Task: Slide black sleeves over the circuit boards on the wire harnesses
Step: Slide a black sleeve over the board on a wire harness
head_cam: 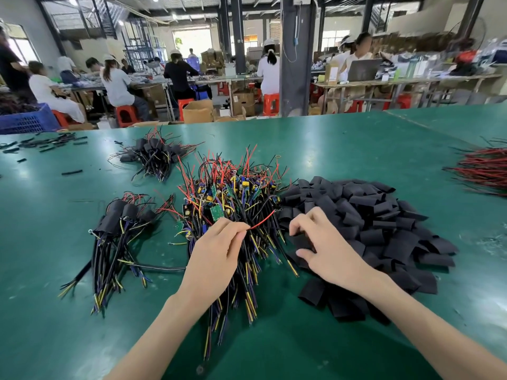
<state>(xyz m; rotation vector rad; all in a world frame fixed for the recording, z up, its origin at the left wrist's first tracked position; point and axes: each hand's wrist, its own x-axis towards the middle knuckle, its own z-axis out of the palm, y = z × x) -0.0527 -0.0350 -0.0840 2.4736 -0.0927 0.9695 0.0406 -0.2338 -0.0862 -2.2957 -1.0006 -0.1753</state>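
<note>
Pinching a red wire (260, 219) between thumb and forefinger, the left hand (216, 253) has its grip closed on one lead of the unsleeved harnesses (233, 198). They lie heaped at the middle of the green surface (343, 138), with small circuit boards (217, 212) showing among tangled black, yellow and red leads.

These harnesses look light and floppy, and the tangle will likely resist. A pull on one thin lead could drag its neighbours along or strain the joint at the board. Taking hold of the wires close to the board, or of the board's edges, seems safer.

Just beside the heap on the right lies the pile of black sleeves (370, 229). They look soft and flattened, so a mouth probably needs squeezing open at its folded edges before a board will enter. The right hand (326, 245) rests on the near-left edge of that pile with fingers curled and thumb out. I cannot tell whether its grip has closed on a sleeve.

Farther left lies a sleeved bundle (118, 223), with another bundle (156, 154) beyond it. Red wires (482, 171) lie well apart at the far right.
</note>
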